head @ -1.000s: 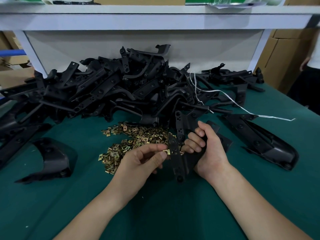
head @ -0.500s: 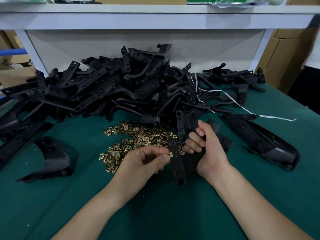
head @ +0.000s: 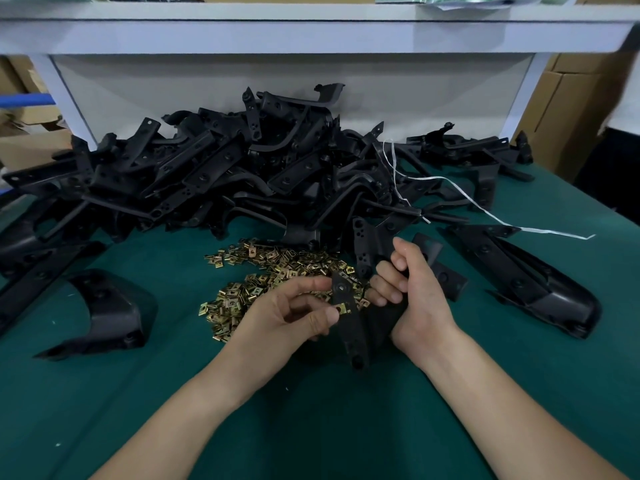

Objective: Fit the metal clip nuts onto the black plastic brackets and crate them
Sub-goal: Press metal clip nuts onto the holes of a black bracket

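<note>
The left hand [head: 294,315] pinches one brass clip nut [head: 343,308] against the edge of a black bracket [head: 355,327], which the right hand [head: 420,299] grips upright over the green desk [head: 311,427]. Behind and left of the bracket lies the nut heap [head: 263,275]; farther behind it, the bracket pile [head: 242,174]. The nut could go on crooked and miss the hole, or slip from the fingertips into the heap. Since a second ago it has edged slightly onto the bracket; both hands barely shifted.
</note>
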`<move>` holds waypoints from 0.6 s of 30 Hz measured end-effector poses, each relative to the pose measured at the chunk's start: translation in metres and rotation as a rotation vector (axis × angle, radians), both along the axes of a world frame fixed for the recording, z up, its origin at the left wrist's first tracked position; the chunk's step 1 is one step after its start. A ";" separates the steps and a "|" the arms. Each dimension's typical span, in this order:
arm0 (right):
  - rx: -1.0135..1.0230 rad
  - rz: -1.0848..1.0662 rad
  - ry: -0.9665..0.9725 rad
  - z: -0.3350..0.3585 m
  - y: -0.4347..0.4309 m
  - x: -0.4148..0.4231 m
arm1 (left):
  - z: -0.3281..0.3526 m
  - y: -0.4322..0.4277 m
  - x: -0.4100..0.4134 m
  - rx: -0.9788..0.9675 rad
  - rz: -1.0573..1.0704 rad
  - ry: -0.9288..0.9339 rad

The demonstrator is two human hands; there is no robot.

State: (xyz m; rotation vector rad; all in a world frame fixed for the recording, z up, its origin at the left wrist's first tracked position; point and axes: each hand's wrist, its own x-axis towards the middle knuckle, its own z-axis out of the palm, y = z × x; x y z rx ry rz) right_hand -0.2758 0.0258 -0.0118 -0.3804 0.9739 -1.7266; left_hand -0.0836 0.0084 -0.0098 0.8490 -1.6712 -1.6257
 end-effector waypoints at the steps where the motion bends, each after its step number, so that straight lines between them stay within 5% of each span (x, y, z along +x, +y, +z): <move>1: -0.003 0.005 -0.016 0.000 0.000 0.000 | -0.001 0.000 0.000 -0.002 0.000 0.001; 18: -0.008 0.056 -0.104 0.003 0.003 -0.001 | -0.001 -0.001 0.001 -0.068 -0.099 -0.045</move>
